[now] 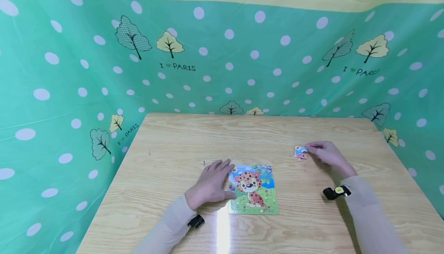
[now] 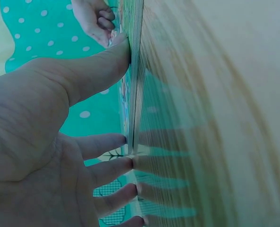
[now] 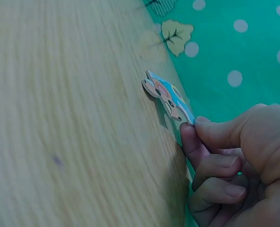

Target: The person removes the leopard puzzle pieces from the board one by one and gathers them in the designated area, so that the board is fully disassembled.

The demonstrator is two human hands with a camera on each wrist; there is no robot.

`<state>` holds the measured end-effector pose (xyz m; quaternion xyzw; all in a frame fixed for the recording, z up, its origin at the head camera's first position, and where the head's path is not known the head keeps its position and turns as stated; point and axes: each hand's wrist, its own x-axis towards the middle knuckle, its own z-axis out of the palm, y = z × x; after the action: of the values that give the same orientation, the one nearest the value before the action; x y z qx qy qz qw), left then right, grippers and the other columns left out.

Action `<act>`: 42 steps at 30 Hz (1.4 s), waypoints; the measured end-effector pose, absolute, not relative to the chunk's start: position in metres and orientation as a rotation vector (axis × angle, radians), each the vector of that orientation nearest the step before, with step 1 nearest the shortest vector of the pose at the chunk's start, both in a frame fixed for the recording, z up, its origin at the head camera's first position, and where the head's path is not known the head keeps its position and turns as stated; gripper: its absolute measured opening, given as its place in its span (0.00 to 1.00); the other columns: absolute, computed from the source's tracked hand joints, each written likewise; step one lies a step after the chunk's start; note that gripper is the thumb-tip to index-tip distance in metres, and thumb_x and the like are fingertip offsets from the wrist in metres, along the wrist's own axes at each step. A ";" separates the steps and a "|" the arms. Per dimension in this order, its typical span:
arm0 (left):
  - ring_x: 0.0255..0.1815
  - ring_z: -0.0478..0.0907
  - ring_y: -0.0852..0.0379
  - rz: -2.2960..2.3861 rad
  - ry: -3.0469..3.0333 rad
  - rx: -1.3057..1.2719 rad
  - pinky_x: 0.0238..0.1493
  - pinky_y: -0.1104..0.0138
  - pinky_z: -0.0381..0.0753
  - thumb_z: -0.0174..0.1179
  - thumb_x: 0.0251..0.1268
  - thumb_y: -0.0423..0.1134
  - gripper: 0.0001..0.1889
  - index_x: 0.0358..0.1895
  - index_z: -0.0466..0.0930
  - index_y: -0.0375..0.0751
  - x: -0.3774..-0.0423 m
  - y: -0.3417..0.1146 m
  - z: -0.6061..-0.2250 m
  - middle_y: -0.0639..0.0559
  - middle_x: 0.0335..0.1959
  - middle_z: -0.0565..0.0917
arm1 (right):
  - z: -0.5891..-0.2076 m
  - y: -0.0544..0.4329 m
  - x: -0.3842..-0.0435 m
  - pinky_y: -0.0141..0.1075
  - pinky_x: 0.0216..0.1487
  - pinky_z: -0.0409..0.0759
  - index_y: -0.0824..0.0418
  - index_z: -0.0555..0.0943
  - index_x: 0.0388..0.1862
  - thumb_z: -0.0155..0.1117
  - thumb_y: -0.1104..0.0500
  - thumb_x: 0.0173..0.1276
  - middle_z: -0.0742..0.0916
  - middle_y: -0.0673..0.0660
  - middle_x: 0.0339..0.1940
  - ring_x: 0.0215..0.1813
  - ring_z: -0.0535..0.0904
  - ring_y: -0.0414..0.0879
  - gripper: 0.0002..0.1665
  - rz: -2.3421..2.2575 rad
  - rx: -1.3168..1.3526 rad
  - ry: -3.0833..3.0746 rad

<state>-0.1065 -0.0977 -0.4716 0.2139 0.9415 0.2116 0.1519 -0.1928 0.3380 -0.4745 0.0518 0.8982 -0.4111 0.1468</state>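
Observation:
A square jigsaw puzzle (image 1: pixel 254 190) lies flat on the table, showing a spotted leopard cub on green grass under a blue sky. My left hand (image 1: pixel 211 182) rests at its left side, thumb and fingers spread; in the left wrist view the thumb (image 2: pixel 102 68) lies against the puzzle's edge. Farther right, my right hand (image 1: pixel 327 154) pinches a small puzzle piece (image 3: pixel 165 97) between thumb and index finger. Blue sky and part of a spotted ear are printed on that piece. It is tilted close over the tabletop, and my other right fingers are curled beneath.
The light wood table (image 1: pixel 173 142) reflects a bright strip of light (image 1: pixel 223 231) just below the puzzle. Green dotted cloth (image 1: pixel 229 49) with tree prints hangs behind and at both sides. Black straps (image 1: pixel 336 192) sit on both sleeved wrists.

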 end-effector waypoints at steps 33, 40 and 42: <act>0.88 0.54 0.37 0.603 2.707 0.619 0.86 0.38 0.54 0.79 0.55 0.61 0.54 0.83 0.64 0.45 -0.108 -0.097 -0.473 0.44 0.87 0.59 | -0.478 0.350 -0.202 0.34 0.37 0.81 0.68 0.81 0.69 0.60 0.43 0.82 0.86 0.69 0.62 0.44 0.80 0.47 0.33 -1.139 0.206 2.698; 0.87 0.54 0.37 0.605 2.709 0.622 0.86 0.38 0.54 0.78 0.55 0.61 0.54 0.83 0.64 0.45 -0.108 -0.098 -0.473 0.44 0.87 0.59 | -0.470 0.329 -0.189 0.52 0.62 0.81 0.65 0.82 0.68 0.58 0.41 0.83 0.86 0.70 0.66 0.68 0.80 0.64 0.33 -1.178 0.162 2.764; 0.87 0.54 0.36 0.610 2.708 0.619 0.86 0.37 0.54 0.79 0.55 0.61 0.54 0.83 0.64 0.45 -0.107 -0.098 -0.472 0.44 0.87 0.59 | -0.467 0.320 -0.185 0.48 0.60 0.83 0.65 0.83 0.67 0.58 0.42 0.83 0.88 0.68 0.62 0.64 0.84 0.62 0.31 -1.180 0.099 2.781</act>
<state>-0.1071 -0.0980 -0.4724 0.2153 0.9416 0.2120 0.1484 -0.1851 0.3198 -0.4671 0.0327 0.9184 -0.3897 0.0593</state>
